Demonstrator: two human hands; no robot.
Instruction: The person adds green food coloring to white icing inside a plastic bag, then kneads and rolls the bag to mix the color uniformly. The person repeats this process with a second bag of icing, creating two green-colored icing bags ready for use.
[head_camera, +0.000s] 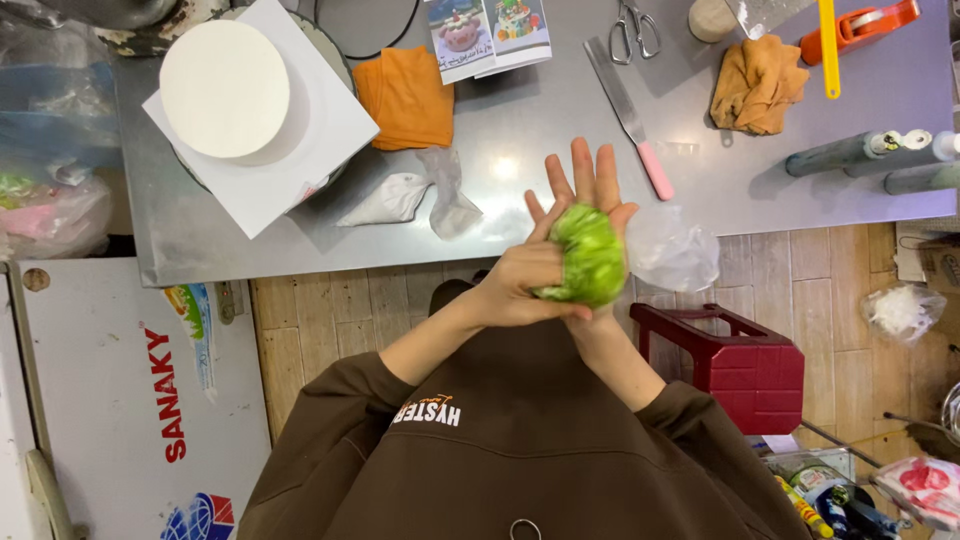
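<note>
Green frosting in a clear piping bag (592, 255) sits right in the middle of the frame, squished between both hands. Left hand (520, 285) comes in from the lower left and wraps around the bag's left and bottom side, fingers curled on it. Right hand (590, 190) is behind it with the palm flat against the bag and the fingers spread wide, pointing up toward the steel table (530, 120). Loose clear plastic from the bag (672, 250) balloons out to the right of the hands, just above a dark red plastic stool (745, 365) on the wood floor. Upper left of the frame has a plain white round cake (224, 88) on a square white board (330, 125). Just right of that there's a folded orange cloth (408, 97), and below it two crumpled, mostly empty piping bags (420, 195). A pink-handled palette knife (632, 120) lies on the table above the hands, scissors (634, 30) at the top edge, and another bunched orange cloth (757, 85) in the upper right. Both sleeves are brown, bottom of the frame.
</note>
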